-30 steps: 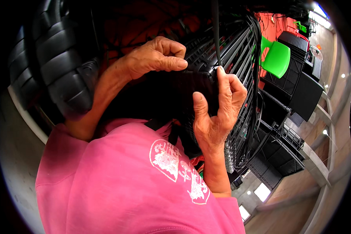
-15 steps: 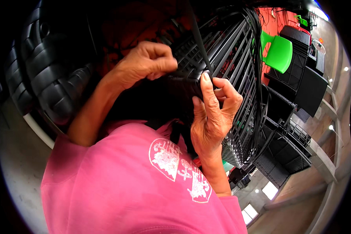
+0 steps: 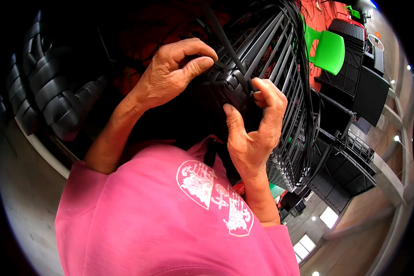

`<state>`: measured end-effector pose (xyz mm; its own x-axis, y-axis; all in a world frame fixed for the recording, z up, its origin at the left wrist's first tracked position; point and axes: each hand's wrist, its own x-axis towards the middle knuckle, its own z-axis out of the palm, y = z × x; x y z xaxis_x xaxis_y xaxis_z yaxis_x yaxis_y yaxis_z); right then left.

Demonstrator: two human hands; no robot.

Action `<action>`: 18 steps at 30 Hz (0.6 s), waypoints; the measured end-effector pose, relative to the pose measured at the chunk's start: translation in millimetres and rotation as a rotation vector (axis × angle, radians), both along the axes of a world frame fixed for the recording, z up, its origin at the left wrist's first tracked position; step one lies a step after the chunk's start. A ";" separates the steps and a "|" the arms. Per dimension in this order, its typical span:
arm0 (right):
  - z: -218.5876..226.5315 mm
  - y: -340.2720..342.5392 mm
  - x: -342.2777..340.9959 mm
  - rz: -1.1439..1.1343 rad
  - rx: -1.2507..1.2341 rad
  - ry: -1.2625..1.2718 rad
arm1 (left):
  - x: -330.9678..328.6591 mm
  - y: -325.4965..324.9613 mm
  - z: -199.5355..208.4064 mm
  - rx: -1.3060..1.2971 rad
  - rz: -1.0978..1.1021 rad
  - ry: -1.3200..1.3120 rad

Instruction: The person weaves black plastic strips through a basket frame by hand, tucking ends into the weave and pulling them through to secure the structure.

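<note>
In front of me is a black woven furniture piece [image 3: 234, 87], its rounded corner covered with flat plaited plastic strips. My left hand [image 3: 177, 69] is beside that corner, thumb and forefinger pinched on what looks like a dark plastic strip; its end is hard to see against the black. On the other side, my right hand [image 3: 257, 124] has thumb and forefinger spread apart around the corner, the fingertips close to the weave. A long loose black strip [image 3: 223, 39] slants down from above to the corner between both hands.
Straight black strips [image 3: 280, 50] span the frame to the right, with a loose bundle [image 3: 303, 60] hanging beside them. A green plastic chair [image 3: 329, 53] stands beyond, near stacked black woven furniture [image 3: 342, 172]. Thick black woven parts [image 3: 50, 87] are at left.
My right hand has opened, its thumb and forefinger moving off the corner. My left hand has risen slightly, and the plaited corner shows more plainly.
</note>
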<state>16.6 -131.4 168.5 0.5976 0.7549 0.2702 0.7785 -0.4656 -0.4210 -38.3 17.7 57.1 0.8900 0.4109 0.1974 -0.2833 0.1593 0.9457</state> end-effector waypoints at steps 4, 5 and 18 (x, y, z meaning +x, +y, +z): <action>0.6 4.0 -0.7 0.001 -0.063 -0.037 | -5.6 1.6 -6.8 0.127 0.107 -0.050; 0.4 5.0 -1.2 0.002 -0.072 -0.043 | -6.0 -1.3 -7.6 0.186 0.183 -0.073; -6.4 3.0 -4.1 0.018 0.005 0.007 | -7.3 -17.3 -17.4 0.411 0.408 -0.164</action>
